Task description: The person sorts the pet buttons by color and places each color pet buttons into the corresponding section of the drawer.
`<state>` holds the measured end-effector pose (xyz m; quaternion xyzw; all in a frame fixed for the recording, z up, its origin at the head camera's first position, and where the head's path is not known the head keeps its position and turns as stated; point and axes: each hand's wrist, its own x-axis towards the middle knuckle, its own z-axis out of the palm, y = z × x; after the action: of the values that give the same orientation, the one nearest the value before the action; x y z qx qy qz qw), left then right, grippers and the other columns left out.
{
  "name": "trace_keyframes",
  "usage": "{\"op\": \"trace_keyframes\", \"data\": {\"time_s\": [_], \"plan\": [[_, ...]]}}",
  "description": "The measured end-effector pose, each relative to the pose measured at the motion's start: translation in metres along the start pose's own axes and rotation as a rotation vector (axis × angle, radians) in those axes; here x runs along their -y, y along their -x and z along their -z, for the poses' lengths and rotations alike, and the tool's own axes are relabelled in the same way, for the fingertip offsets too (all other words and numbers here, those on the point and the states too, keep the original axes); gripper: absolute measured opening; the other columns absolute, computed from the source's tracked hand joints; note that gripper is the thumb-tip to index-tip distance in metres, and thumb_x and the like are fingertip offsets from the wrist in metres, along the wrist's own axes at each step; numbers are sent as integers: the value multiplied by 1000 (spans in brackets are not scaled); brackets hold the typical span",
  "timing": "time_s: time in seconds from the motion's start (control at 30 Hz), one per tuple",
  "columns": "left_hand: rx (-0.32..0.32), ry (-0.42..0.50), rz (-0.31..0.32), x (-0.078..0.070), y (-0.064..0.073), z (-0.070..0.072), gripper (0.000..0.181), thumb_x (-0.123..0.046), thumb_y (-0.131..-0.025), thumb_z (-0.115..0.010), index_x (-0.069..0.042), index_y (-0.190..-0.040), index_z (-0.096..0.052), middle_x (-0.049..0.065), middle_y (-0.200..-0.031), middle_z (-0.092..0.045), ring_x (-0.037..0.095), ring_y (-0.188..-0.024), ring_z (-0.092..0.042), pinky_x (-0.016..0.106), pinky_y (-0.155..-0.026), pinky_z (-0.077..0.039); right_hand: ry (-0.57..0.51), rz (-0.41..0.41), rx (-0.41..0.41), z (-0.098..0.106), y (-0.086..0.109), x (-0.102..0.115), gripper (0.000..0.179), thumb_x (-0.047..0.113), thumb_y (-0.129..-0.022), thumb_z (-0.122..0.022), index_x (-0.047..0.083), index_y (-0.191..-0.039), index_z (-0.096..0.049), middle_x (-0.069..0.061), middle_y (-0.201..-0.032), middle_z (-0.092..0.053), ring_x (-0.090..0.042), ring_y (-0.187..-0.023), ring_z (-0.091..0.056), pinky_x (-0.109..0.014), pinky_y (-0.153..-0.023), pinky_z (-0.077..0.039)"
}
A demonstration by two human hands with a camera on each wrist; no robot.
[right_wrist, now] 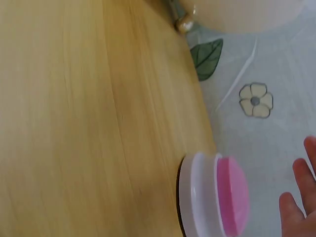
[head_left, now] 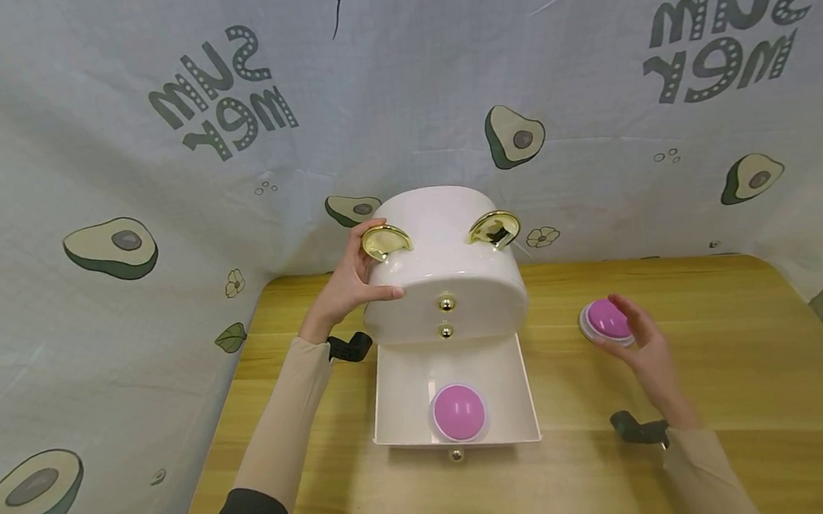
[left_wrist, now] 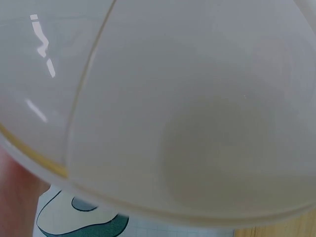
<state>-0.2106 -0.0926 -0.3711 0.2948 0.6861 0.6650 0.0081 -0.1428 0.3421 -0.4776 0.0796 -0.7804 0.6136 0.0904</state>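
A glossy white storage box (head_left: 453, 312) with gold ear-shaped handles (head_left: 495, 229) stands on the table, its bottom drawer (head_left: 401, 388) pulled out at the front. My left hand (head_left: 344, 291) holds the box's left side, thumb across the front and fingers near the left ear. Inside the drawer, close to its front wall, lies a round white-rimmed button with a pink dome (head_left: 458, 412). A second pink-domed button (head_left: 608, 319) sits on the table to the right. Over it my right hand (head_left: 643, 351) hovers with spread fingers, apart from it in the right wrist view.
The wooden table (head_left: 744, 358) reaches back to a pale avocado-printed cloth (head_left: 407, 118) hanging behind and on the sides. Small gold knobs (head_left: 447, 304) stick out from the box front, and another gold knob (head_left: 456, 455) from the drawer. Dark wrist mounts (head_left: 640, 429) project beside both hands.
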Motion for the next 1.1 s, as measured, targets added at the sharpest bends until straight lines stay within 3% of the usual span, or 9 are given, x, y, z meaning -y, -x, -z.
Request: {"op": "trace_keyframes", "data": {"time_s": [0.17,0.33,0.67,0.9,1.1], "plan": [[-3,-2,10,-2,0,0,100,20,-66,-73,-11,-144,-18,9,-145,-25,21,-132,-31,36,-110,-22,35,-20,52,10,-6,-11,74,-6,-86,-65,7,-150,-28,-5,-147,-36,-14,-131,-32,-15,-101,-29],[-6,1,13,-2,0,-1,100,22,-65,-73,-11,-144,-19,10,-144,-26,22,-132,-31,36,-110,-21,9,-31,63,17,-10,-19,75,-8,-86,-64,4,-150,-26,1,-145,-37,-17,-134,-28,-18,-106,-24],[-3,10,11,-1,0,-1,101,22,-65,-73,-11,-144,-19,9,-145,-26,20,-132,-31,35,-110,-22,121,-108,74,27,-15,-28,78,1,-90,-64,-1,-150,-15,-25,-153,-16,-32,-143,-8,-31,-113,-7],[4,14,4,0,-1,1,102,22,-65,-73,-12,-144,-18,9,-144,-25,21,-133,-30,36,-110,-21,196,-166,81,28,-20,-32,83,11,-90,-66,-1,-151,-11,-28,-153,-11,-42,-140,-4,-51,-111,-4],[4,14,6,0,-1,1,101,21,-65,-73,-11,-144,-18,9,-144,-26,20,-133,-30,36,-110,-21,226,-209,94,29,-21,-36,86,17,-91,-66,3,-152,-9,-26,-154,-12,-44,-139,-10,-54,-110,-9]]}}
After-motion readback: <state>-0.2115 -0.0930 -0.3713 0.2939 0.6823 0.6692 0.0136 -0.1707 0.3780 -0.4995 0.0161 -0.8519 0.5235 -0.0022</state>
